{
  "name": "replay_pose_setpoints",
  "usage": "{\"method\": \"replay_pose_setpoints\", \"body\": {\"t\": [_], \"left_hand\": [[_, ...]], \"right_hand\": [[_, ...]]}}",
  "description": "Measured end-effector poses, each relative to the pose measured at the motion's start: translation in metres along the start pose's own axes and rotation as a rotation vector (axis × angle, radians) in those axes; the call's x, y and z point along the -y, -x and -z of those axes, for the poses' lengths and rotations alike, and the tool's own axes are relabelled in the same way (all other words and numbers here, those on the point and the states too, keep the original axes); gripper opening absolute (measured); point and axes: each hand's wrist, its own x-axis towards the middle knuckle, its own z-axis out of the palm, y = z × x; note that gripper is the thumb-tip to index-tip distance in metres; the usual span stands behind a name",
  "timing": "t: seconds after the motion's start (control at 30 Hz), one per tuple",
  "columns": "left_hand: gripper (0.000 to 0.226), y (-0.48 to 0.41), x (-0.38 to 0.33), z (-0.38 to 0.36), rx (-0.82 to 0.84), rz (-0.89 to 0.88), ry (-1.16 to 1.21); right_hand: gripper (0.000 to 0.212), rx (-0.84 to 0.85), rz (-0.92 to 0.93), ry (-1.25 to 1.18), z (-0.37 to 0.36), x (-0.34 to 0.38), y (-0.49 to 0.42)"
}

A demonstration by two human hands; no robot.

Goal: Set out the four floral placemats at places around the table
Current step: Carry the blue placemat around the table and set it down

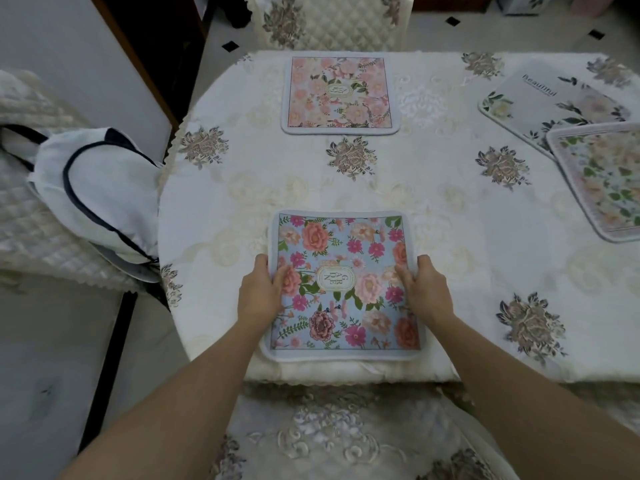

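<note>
With left hand and right hand, gripping the blue placemat at its two side edges, thumbs on top and fingers curled round the border. Held squarely at the near edge of the counter, above the near chair; resting on the cloth or just clear of it, cannot tell.

Judging by look: thin, light, a little floppy, with a slight ripple along the far border. Not fragile. Probably little slide on the embroidered cloth, so better lifted than dragged. Best taken mid-side with both hands to keep it flat; from one corner alone, likely to droop or fold.

Counting placemats: four.
- One blue, in the hands.
- One pink placemat, flat at the far side before the far chair.
- Two at the right, apparently not yet at places of their own: a pale floral placemat overlapping a grey placemat.

Counting chairs: three in view, including the left chair carrying one white bag.
</note>
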Motion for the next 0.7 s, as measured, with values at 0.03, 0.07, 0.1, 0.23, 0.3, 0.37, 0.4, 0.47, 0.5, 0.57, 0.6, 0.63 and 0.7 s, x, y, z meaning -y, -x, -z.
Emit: {"method": "replay_pose_setpoints", "body": {"t": [0.03, 0.07, 0.1, 0.23, 0.3, 0.37, 0.4, 0.47, 0.5, 0.57, 0.6, 0.63, 0.7], "left_hand": [[0.033, -0.001, 0.0, 0.0, 0.001, 0.003, -0.009], [0.034, -0.002, 0.001, 0.001, 0.003, 0.008, -0.022], [0.034, -0.003, 0.001, 0.002, 0.005, 0.011, -0.043], [0.04, -0.005, 0.001, 0.006, -0.065, -0.025, -0.311], [0.042, -0.003, -0.004, 0.004, -0.147, -0.082, -0.516], [0.041, -0.004, -0.01, -0.001, -0.191, -0.158, -0.63], [0.043, -0.004, -0.014, -0.006, -0.164, -0.212, -0.636], [0.057, -0.003, -0.02, -0.02, -0.046, -0.361, -0.608], [0.062, -0.001, -0.022, -0.03, 0.01, -0.437, -0.603], [0.062, -0.001, -0.019, -0.047, 0.103, -0.541, -0.62], [0.061, -0.002, -0.016, -0.052, 0.138, -0.563, -0.645], [0.061, -0.005, -0.011, -0.056, 0.158, -0.576, -0.668], [0.065, -0.01, -0.001, -0.055, 0.152, -0.592, -0.684]], "right_hand": [[0.033, -0.002, -0.002, 0.006, -0.001, -0.001, 0.0], [0.034, -0.004, -0.007, 0.012, -0.001, -0.001, -0.001], [0.035, -0.004, -0.017, 0.019, -0.001, -0.001, -0.002], [0.04, -0.042, -0.078, 0.095, 0.001, -0.001, -0.002], [0.04, -0.197, 0.003, 0.237, -0.001, -0.001, 0.001], [0.031, -0.338, 0.204, 0.411, -0.01, 0.002, 0.002], [0.031, -0.364, 0.308, 0.457, -0.018, 0.008, 0.003], [0.038, -0.31, 0.497, 0.452, -0.041, 0.02, 0.005], [0.042, -0.256, 0.56, 0.432, -0.054, 0.026, 0.006], [0.05, -0.101, 0.585, 0.442, -0.075, 0.036, 0.01], [0.054, -0.048, 0.575, 0.458, -0.082, 0.036, 0.011], [0.056, -0.026, 0.567, 0.472, -0.086, 0.034, 0.011], [0.061, -0.019, 0.575, 0.522, -0.084, 0.026, 0.008]]}}
